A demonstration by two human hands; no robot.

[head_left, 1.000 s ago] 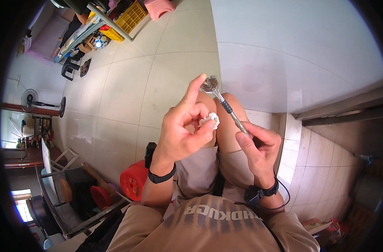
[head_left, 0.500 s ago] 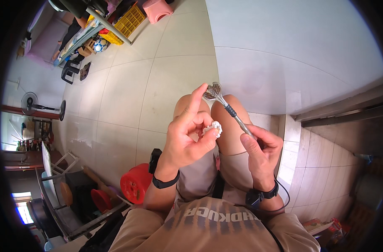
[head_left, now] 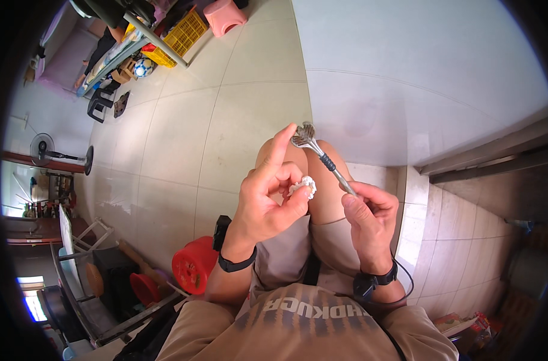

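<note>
My left hand [head_left: 268, 201] pinches a crumpled white tissue [head_left: 306, 187] between thumb and fingers. Its index finger stretches up and touches the head of a silver metal back scratcher [head_left: 323, 155]. That head is broad and claw-like, and a black ribbed band circles the shaft below it. My right hand [head_left: 371, 219] is closed around the lower end of the shaft, with thumb and fingers on opposite sides. The scratcher slants from the right hand up to the left fingertip, above my knees. The right palm hides the handle's end.
A red bucket [head_left: 194, 265] stands on the floor left of my legs. A low white-tiled ledge [head_left: 409, 222] and a pale wall [head_left: 418, 54] are close on the right. Farther off are a pink stool [head_left: 224, 16], a yellow crate [head_left: 181, 37] and a fan [head_left: 43, 148].
My right hand has moved slightly left, and the scratcher has shifted slightly with it, its head now turned a little. My left hand keeps the tissue and has barely moved.
</note>
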